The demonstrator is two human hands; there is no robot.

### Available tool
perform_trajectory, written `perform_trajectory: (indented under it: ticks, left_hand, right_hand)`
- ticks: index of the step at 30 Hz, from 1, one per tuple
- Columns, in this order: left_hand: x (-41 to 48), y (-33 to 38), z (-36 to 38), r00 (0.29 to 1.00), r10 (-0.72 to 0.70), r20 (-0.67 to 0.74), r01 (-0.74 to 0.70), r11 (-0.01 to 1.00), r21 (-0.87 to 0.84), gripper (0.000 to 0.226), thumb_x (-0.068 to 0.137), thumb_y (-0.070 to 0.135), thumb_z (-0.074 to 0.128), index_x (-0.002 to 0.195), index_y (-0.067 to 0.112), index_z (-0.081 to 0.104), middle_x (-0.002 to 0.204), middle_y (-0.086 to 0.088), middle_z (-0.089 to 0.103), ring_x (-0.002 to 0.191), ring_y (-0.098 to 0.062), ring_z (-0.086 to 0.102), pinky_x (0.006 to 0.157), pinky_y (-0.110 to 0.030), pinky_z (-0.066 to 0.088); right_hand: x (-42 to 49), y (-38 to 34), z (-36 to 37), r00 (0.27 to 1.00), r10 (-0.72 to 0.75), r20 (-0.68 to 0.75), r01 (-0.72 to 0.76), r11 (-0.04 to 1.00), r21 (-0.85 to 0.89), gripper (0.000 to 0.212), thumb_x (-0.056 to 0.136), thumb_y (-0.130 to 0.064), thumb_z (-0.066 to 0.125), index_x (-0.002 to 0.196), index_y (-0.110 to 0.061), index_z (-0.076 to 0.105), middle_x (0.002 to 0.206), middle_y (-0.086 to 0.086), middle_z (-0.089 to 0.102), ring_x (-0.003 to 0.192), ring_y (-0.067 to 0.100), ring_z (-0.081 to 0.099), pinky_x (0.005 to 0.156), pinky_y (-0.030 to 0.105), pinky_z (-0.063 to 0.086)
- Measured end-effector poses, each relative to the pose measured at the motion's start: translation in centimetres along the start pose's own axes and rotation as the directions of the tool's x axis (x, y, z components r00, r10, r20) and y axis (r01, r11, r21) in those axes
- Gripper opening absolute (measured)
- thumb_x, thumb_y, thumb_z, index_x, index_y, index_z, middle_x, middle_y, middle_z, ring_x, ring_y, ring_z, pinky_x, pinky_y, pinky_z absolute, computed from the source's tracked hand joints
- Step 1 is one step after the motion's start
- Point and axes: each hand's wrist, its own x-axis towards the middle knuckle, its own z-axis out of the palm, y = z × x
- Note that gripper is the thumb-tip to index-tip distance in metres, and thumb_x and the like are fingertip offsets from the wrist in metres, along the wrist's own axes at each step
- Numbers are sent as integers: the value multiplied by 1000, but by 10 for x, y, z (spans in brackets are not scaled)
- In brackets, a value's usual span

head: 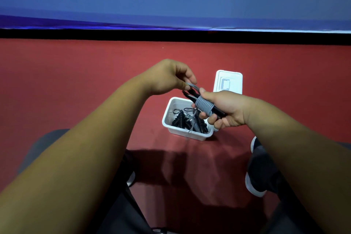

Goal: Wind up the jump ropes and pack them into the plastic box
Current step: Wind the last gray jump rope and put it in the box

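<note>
Keeping the right hand point(226, 112) clenched round the black-handled jump rope wound in grey cord point(204, 106) just above the open white plastic box point(190, 135) on the red floor point(76, 81), the left hand point(167, 78), which pinches the loose loop, should tuck it snugly under the coils.

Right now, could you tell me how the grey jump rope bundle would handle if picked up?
The grey jump rope bundle is probably stiff, since its coils wrap tightly round black handles. Its free end, pinched by the left hand, looks springy and may unwind if released. Small enough for the right hand to grip, it is likely light.
</note>
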Motion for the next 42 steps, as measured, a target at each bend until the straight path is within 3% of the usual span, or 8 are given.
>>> perform_trajectory:
  ticks: [5, 9, 16, 21, 26, 32, 38, 42]
  left_hand:
    - [1, -3, 4, 999, -22, 44, 15, 991, 135, 20, 91, 3, 77, 107, 16, 79, 96, 2, 81, 93, -9, 76, 87, -17, 57]
    - [2, -5, 7, 998, -48, 45, 30, 940, 341, 20, 88, 8, 79, 101, 23, 79, 89, 9, 79, 85, -2, 74, 84, -21, 57]
    - [3, -9, 23, 994, -113, 10, 93, 858, 504, 14, 84, 27, 85, 93, 22, 75, 82, 7, 74, 76, -13, 69, 71, -28, 53]
    - [5, -15, 27, 980, -200, -4, 194, 945, 265, 13, 95, 24, 74, 91, 13, 78, 75, -10, 76, 62, -17, 72, 60, -28, 61]
    - [5, -13, 24, 989, -146, -14, 144, 986, -79, 24, 92, 25, 80, 94, 2, 72, 77, -10, 73, 70, -21, 68, 74, -41, 62]
    - [3, -12, 21, 992, -91, 83, 99, 991, -92, 13, 89, 8, 81, 100, 7, 73, 93, -11, 78, 83, -18, 69, 94, -47, 58]
    - [2, -11, 18, 989, -112, 102, 112, 994, 5, 20, 84, 8, 85, 101, 11, 76, 75, 5, 72, 65, -6, 65, 64, -20, 51]
    - [2, -12, 20, 988, -114, 103, 109, 993, 51, 15, 86, 11, 84, 99, 13, 76, 75, 6, 72, 62, -2, 62, 62, -19, 50]
  right_hand:
    - [5, 2, -1, 992, 6, -129, 4, 997, 72, 52, 103, -68, 50, 120, -22, 66, 75, 2, 66, 54, 13, 60, 50, 23, 47]
    - [6, -1, -1, 987, 9, -158, 14, 990, 143, 48, 103, -64, 55, 119, -21, 67, 74, 2, 65, 58, 14, 63, 59, 27, 51]
    - [4, -3, 3, 989, 1, -145, 27, 981, 193, 42, 102, -65, 54, 118, -26, 60, 69, -3, 53, 50, 5, 41, 41, 17, 28]
    - [0, -5, 6, 983, -72, -168, 111, 965, 237, 51, 97, -75, 54, 112, -27, 61, 67, -6, 51, 50, 4, 37, 39, 15, 24]
    - [-4, -9, 5, 964, -107, -242, 171, 949, 264, 66, 85, -89, 54, 108, -28, 62, 66, -7, 50, 49, 3, 35, 39, 14, 21]
    - [-9, -13, 5, 962, -136, -236, 193, 953, 236, 74, 74, -94, 62, 111, -30, 61, 68, -7, 50, 47, 3, 28, 38, 15, 19]
    - [-12, -14, 4, 964, -106, -242, 161, 962, 222, 51, 87, -75, 64, 101, -26, 65, 66, -7, 53, 47, 6, 43, 40, 18, 38]
    - [-15, -15, 5, 959, -119, -257, 183, 954, 239, 41, 92, -60, 65, 102, -21, 69, 72, -2, 61, 60, 14, 67, 50, 25, 56]
